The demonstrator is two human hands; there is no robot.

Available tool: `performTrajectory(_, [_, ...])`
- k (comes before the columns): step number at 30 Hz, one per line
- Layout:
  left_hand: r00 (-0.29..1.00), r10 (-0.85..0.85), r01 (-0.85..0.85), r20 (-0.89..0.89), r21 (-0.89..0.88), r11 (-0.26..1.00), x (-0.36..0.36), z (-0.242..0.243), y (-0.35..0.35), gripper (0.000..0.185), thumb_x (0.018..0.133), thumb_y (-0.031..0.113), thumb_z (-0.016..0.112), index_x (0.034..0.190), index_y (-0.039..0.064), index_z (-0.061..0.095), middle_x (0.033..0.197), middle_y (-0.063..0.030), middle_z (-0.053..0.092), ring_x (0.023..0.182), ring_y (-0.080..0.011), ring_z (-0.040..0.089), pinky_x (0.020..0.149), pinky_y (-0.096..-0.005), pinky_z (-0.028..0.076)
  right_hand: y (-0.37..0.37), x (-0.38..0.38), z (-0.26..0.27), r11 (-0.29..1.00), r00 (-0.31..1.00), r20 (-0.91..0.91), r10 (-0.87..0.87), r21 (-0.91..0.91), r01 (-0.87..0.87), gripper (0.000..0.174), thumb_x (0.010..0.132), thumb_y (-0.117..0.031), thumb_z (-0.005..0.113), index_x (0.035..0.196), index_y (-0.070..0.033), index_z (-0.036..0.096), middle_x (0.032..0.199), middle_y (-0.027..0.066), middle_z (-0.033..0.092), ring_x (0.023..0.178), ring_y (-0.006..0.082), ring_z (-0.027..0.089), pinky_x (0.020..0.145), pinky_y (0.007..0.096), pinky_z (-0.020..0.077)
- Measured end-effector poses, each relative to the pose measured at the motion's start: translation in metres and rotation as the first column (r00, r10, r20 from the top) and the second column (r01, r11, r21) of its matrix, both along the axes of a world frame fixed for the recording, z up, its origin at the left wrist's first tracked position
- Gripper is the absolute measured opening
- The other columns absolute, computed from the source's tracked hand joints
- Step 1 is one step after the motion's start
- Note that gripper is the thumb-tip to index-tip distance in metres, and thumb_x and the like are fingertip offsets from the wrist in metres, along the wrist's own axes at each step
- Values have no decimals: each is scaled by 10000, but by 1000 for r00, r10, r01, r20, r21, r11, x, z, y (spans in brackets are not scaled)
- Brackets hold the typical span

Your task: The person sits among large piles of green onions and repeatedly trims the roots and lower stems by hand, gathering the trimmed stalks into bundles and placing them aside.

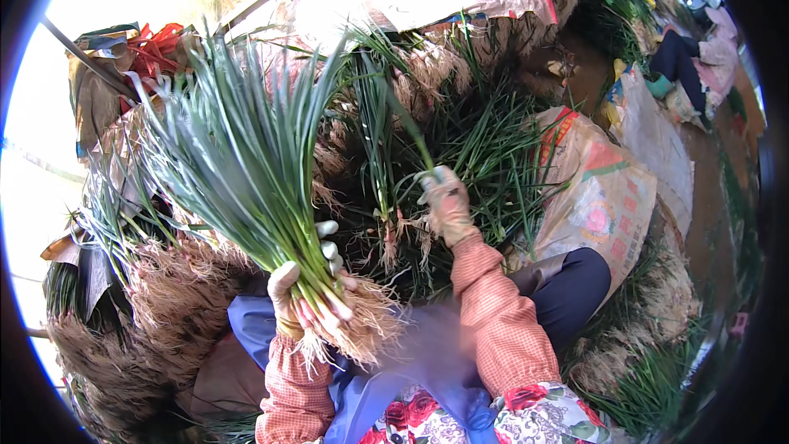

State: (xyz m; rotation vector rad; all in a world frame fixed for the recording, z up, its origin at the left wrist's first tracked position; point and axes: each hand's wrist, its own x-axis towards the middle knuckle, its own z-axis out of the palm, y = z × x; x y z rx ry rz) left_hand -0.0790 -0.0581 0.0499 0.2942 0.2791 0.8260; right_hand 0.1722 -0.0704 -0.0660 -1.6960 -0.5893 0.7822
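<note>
My left hand [283,290], in a pale glove, grips a thick bunch of green onions [277,216]. Its leaves fan out to the upper left, while pale bulbs and tangled roots hang to the lower right. My right hand [447,200] wears a soiled glove and pinches a long green leaf [410,126] that points up and left; the hand hides its lower end. Under that hand lies a heap of loose green onions [487,154], some with pinkish bulbs and roots showing.
Root-out stacks of green onions [179,290] rise at the left. A printed woven sack [598,197] lies by my right knee [579,277]. More bunches [641,364] sit at the lower right. At the upper right, another person [709,61] is seated beyond a pale sack [653,142].
</note>
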Motion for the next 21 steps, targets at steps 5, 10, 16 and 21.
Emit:
performTrajectory(5, [981,-74,83,-180,39,996,-10,-31,0,684,857,305,529,1360,-119,341,1266,-273,520,1074,-358,589,777,-499,582,-30,10,26,890,729,-522,444,349,-292,235,908,-210,604,1044,-23,642,820,18,643,717,108,612,694,260,502])
performTrajectory(10, [937,-238,223,-255,-88,971,4,-49,-10,556,844,254,539,1264,-102,461,1184,-266,575,1001,-351,627,815,-451,561,-17,-40,6,680,674,-89,734,103,-726,297,911,-228,609,1067,24,615,941,72,657,916,178,621,799,283,484])
performTrajectory(16, [942,-191,163,-275,-124,979,5,-77,-3,461,837,228,565,1189,-67,519,1021,-196,620,926,-306,636,778,-503,573,-6,-71,10,851,630,683,368,26,-525,171,942,-119,481,1011,-16,600,876,54,657,750,166,625,602,342,496])
performTrajectory(21, [986,-128,117,-103,-107,987,2,-46,-18,475,813,250,580,1159,-69,519,1077,-210,553,1015,-344,559,786,-539,567,5,-23,-14,954,536,-839,92,228,192,318,1003,-286,400,990,-30,587,858,54,670,632,64,537,580,222,451])
